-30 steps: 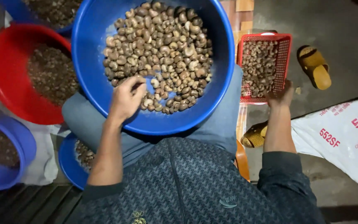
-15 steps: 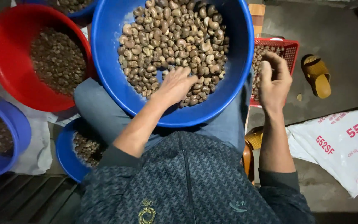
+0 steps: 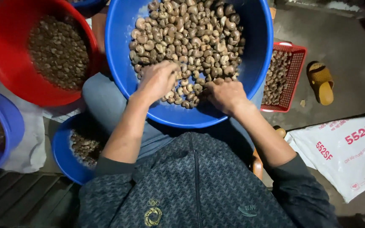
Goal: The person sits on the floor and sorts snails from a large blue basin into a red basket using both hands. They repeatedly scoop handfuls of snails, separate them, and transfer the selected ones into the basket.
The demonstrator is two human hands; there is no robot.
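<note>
Cashew nuts (image 3: 186,42) filled the big blue basin (image 3: 256,63) that sat on the person's lap in the upper middle of the frame. The left hand (image 3: 157,80) lay on the near edge of the heap, fingers curled down into the nuts; whether it gripped any could not be told. The right hand (image 3: 224,95) rested just beside it, lower and to the right, knuckles up and fingers bent into the nuts, its hold likewise hidden. Both forearms ran down to dark patterned sleeves at the bottom of the frame. To the upper left stood a red basin (image 3: 1,63) of darker kernels. A smaller blue bowl (image 3: 62,156) lay under the left forearm, and another blue bowl (image 3: 15,126) at the left edge. A red basket (image 3: 296,71) of nuts sat right of the big basin, a yellow sandal (image 3: 322,82) beyond it, and a white sack (image 3: 343,156) at lower right.
</note>
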